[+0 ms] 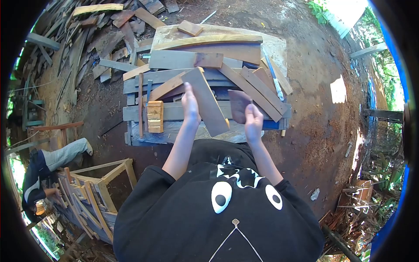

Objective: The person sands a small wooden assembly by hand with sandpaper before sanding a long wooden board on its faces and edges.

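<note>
My left hand (190, 104) is closed on the edge of a flat wooden board (206, 105), which stands tilted above the workbench with a pale strip along its right edge. A dark brown piece of sandpaper (238, 105), slightly curled, is pinched in my right hand (253, 121). The sandpaper and the board are apart. Under both hands lie grey planks (174, 112) laid across the bench. Left of my left hand is a small stack of light wooden blocks (155, 117).
More boards lie across the bench, including a long curved plank (209, 40) and slanted slats (257, 94). A saw-like tool with a blue and white length (273, 76) rests at the right. Scrap wood (104, 43) is heaped at far left. Another person (41, 174) is beside a wooden frame (100, 187).
</note>
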A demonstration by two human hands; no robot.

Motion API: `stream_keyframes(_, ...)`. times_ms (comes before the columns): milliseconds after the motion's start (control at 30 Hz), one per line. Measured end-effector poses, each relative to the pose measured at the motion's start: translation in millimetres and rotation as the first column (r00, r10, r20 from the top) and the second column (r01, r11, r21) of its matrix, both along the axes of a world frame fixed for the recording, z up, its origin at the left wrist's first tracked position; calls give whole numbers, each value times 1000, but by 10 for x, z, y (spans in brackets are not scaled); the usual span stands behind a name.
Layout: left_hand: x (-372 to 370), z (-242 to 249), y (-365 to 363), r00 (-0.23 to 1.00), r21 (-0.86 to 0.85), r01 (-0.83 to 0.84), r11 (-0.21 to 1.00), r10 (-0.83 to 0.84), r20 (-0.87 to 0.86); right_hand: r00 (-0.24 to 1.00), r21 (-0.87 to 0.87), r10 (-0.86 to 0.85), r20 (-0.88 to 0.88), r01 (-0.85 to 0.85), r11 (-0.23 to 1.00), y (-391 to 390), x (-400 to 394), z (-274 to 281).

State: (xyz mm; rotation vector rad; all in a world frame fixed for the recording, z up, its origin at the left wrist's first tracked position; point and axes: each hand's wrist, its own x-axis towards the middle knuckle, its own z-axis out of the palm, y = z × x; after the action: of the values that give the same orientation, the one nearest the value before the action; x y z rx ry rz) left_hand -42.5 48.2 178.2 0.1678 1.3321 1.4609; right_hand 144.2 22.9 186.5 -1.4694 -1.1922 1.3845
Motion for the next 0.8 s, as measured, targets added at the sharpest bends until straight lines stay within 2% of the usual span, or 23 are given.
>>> stream_keyframes(33,22,-111,-17,990,27,66,997,-62,-125,999,190,20,-35,-13,982,-12,-161,129)
stream_keyframes(67,47,-207,-27,961,46,136,990,-120,-249,996,228,74,-43,-62,972,-18,-254,187)
stream_keyframes(100,111,-178,-28,951,62,120,991,-97,-294,997,272,75,9,-74,960,-47,-342,263)
stream_keyframes(233,255,-60,-73,768,27,230,973,-164,-619,994,438,2,113,-52,897,3,-518,182)
stream_keyframes(300,291,39,-105,727,27,280,960,-193,-659,988,410,-18,152,-46,911,143,-540,162)
stream_keyframes(367,340,181,-105,693,74,294,953,-160,-703,987,328,14,159,-66,943,239,-534,244)
stream_keyframes(433,268,149,-59,695,47,287,957,-174,-698,976,211,85,201,-127,969,288,-512,400)
stream_keyframes(467,219,138,-5,696,37,284,958,-180,-695,981,260,101,168,-143,955,190,-508,366)
stream_keyframes(533,104,194,132,785,96,152,984,-61,-616,984,357,142,103,-170,918,-6,-501,296)
stream_keyframes(567,49,211,179,820,118,85,989,-2,-573,977,337,185,102,-209,918,-143,-455,286)
stream_keyframes(667,-22,124,225,864,74,144,987,-89,-495,968,301,234,90,-250,920,-163,-429,327)
stream_keyframes(700,12,130,212,851,70,146,987,-89,-518,969,291,233,82,-247,924,-153,-430,337)
stream_keyframes(767,148,137,139,796,19,230,973,-177,-579,988,432,106,111,-144,890,54,-478,224)
stream_keyframes(800,226,139,88,767,-8,266,964,-217,-603,992,447,79,103,-117,887,139,-487,247)
